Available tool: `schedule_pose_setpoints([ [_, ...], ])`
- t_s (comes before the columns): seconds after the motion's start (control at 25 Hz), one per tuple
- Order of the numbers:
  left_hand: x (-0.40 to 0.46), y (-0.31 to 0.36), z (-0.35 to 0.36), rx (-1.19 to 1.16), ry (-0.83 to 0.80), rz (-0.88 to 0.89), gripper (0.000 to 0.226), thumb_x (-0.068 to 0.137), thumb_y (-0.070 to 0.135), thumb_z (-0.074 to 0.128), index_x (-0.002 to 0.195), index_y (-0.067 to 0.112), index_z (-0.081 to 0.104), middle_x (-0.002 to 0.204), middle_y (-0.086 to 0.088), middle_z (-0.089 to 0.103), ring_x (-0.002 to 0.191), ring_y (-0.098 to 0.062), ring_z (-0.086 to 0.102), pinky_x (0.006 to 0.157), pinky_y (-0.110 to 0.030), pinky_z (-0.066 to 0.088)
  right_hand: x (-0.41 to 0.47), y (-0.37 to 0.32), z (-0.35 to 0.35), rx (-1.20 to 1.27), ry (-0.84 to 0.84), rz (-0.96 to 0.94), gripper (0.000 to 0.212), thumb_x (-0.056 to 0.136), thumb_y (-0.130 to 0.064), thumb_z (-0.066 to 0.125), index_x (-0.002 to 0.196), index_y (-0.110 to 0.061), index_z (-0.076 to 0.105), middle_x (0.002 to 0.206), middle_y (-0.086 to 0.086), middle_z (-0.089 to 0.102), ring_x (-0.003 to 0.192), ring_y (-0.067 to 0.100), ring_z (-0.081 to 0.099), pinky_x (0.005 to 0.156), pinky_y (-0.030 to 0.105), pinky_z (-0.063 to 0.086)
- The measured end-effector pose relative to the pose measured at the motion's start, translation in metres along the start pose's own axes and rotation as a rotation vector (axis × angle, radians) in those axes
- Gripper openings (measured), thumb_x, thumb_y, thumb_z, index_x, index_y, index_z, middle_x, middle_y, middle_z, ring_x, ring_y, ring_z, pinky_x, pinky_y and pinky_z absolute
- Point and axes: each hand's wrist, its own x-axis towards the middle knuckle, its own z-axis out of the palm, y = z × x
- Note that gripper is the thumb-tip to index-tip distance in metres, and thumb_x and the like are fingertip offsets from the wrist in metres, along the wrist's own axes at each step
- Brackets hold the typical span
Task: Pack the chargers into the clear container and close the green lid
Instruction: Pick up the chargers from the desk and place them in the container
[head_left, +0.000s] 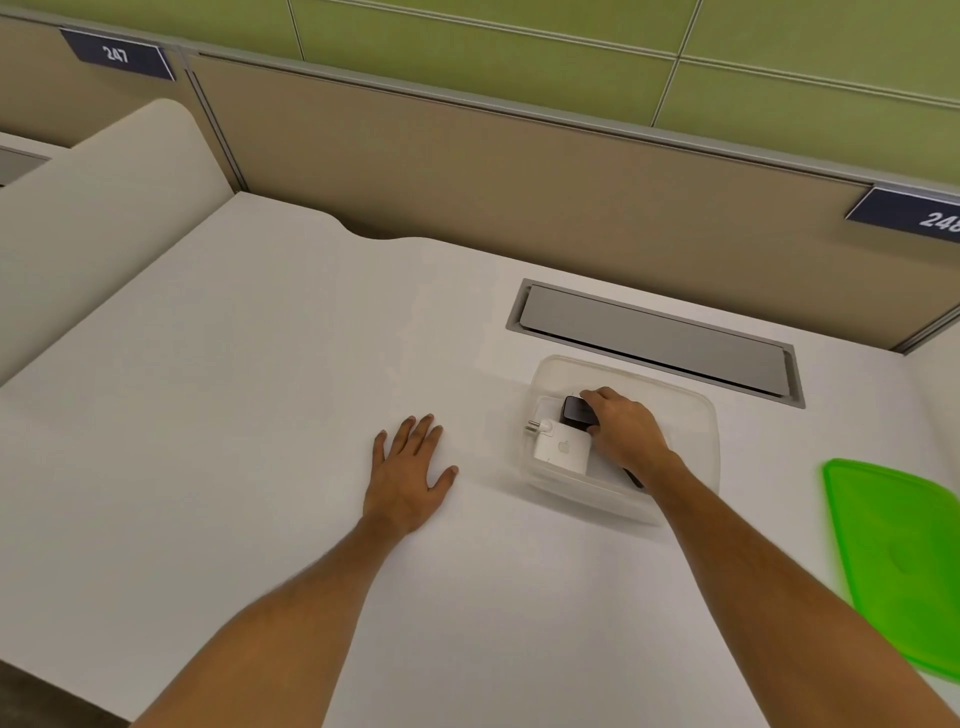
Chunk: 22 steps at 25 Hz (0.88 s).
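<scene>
The clear container (696, 415) sits open on the white desk, right of centre. Inside it lies a white charger (563, 449) with its plug pins pointing left. A black charger (576, 410) rests just behind the white one, and my right hand (626, 434) reaches into the container with its fingers closed on it. Another dark object shows partly under my right wrist. My left hand (410, 467) lies flat on the desk to the left of the container, fingers spread, holding nothing. The green lid (898, 561) lies on the desk at the far right, apart from the container.
A grey cable hatch (654, 338) is set into the desk just behind the container. A beige partition (467, 171) runs along the back edge, with number plates 247 (117, 54) and 248 (930, 215). A rounded side panel (93, 208) rises at the left.
</scene>
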Motion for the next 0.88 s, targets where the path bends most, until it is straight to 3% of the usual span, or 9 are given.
schedule_pose_setpoints([
  [0.16, 0.0, 0.001, -0.002, -0.008, -0.004, 0.003, 0.068, 0.089, 0.06, 0.024, 0.147, 0.024, 0.029, 0.159, 0.006, 0.022, 0.148, -0.015, 0.013, 0.12, -0.045, 0.004, -0.005, 0.002, -0.007, 0.022, 0.053, 0.005, 0.049, 0.088, -0.019, 0.06, 0.135, -0.017, 0.047, 0.133, 0.004, 0.056, 0.107, 0.028, 0.06, 0.086, 0.038, 0.052],
  [0.4, -0.002, 0.0, -0.004, 0.006, -0.025, 0.006, 0.071, 0.088, 0.061, 0.018, 0.148, 0.024, 0.027, 0.16, 0.006, 0.02, 0.148, -0.015, 0.011, 0.12, -0.045, 0.003, -0.031, 0.02, -0.034, 0.075, 0.352, 0.019, 0.034, 0.091, -0.02, 0.059, 0.125, -0.014, 0.059, 0.125, 0.004, 0.064, 0.103, 0.026, 0.064, 0.084, 0.037, 0.054],
  [0.6, -0.002, 0.0, -0.005, 0.023, -0.032, 0.025, 0.078, 0.085, 0.063, 0.008, 0.149, 0.023, 0.024, 0.16, 0.005, 0.017, 0.148, -0.015, 0.009, 0.12, -0.045, 0.003, -0.078, 0.069, -0.051, 0.11, 0.575, 0.168, 0.025, 0.087, -0.013, 0.063, 0.111, -0.009, 0.068, 0.112, 0.009, 0.07, 0.094, 0.03, 0.067, 0.078, 0.037, 0.054],
  [0.76, -0.002, 0.003, -0.008, 0.021, -0.048, 0.028, 0.079, 0.085, 0.062, 0.007, 0.15, 0.021, 0.022, 0.161, 0.004, 0.016, 0.149, -0.017, 0.008, 0.119, -0.045, 0.002, -0.131, 0.117, -0.043, 0.107, 0.552, 0.36, 0.024, 0.083, -0.011, 0.064, 0.107, -0.008, 0.069, 0.104, 0.01, 0.071, 0.085, 0.034, 0.066, 0.071, 0.037, 0.052],
  [0.88, -0.002, 0.002, -0.008, 0.012, -0.078, 0.021, 0.07, 0.092, 0.057, 0.021, 0.151, 0.019, 0.021, 0.161, 0.002, 0.014, 0.149, -0.018, 0.006, 0.119, -0.048, 0.002, -0.174, 0.147, -0.024, 0.134, 0.468, 0.537, 0.025, 0.081, -0.01, 0.063, 0.106, -0.009, 0.069, 0.105, 0.01, 0.07, 0.091, 0.034, 0.065, 0.072, 0.038, 0.051],
])
